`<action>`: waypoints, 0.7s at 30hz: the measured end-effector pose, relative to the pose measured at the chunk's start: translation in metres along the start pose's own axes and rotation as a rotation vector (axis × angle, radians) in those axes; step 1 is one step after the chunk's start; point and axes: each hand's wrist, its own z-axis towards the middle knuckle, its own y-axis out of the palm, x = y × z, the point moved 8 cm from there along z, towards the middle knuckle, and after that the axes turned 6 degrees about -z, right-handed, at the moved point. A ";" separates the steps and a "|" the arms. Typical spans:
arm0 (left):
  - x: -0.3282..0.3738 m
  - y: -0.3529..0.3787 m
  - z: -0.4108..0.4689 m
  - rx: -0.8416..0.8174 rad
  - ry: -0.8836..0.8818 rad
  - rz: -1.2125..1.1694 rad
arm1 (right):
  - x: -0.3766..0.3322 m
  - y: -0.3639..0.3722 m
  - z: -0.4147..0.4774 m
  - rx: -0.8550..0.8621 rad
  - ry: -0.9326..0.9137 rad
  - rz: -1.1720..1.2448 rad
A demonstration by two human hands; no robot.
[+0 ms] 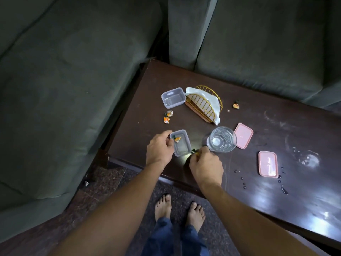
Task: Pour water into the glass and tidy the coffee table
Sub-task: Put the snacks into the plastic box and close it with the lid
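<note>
Forearms [129, 209] in from 6 o'clock, both hands busy: water's in, tidy approx. half done.
L hand [160, 147] grips near box [182, 146]; R hand [205, 166] pinches a candy [195, 152] at box's 4 o'clock, just beside glass [221, 139], which holds water, so pour looks done. One sweet [177, 139] boxed. Left, I'd judge: loose candies [168, 113] at 11, stray candy [236, 106] at 1, far box [173, 97] empty at 12, lid [243, 135] & 2nd lid [268, 164] off at 3, drops [244, 186] on table [276, 126].
</note>
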 end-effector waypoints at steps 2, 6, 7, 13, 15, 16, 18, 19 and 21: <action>0.004 0.001 0.001 -0.022 0.019 -0.003 | -0.012 -0.009 -0.003 0.048 -0.051 0.056; 0.011 0.003 0.003 -0.057 0.046 -0.006 | -0.041 -0.010 0.001 0.073 -0.187 0.055; 0.011 0.004 0.004 -0.066 0.050 -0.003 | -0.044 -0.007 0.003 0.052 -0.193 0.033; 0.006 0.007 0.006 -0.083 0.053 0.017 | -0.023 0.005 -0.003 0.030 -0.136 -0.017; 0.005 0.007 0.005 -0.092 0.046 0.017 | -0.004 0.005 -0.009 0.031 -0.112 -0.046; 0.005 0.009 0.004 -0.097 0.045 0.014 | 0.006 0.004 -0.012 0.034 -0.098 -0.059; 0.006 0.012 0.003 -0.107 0.051 0.013 | 0.028 -0.001 -0.016 0.051 -0.069 -0.077; 0.007 0.013 0.003 -0.111 0.054 0.019 | 0.038 -0.004 -0.017 0.061 -0.050 -0.085; 0.007 0.016 0.003 -0.113 0.056 0.039 | 0.063 -0.011 -0.015 0.096 0.017 -0.104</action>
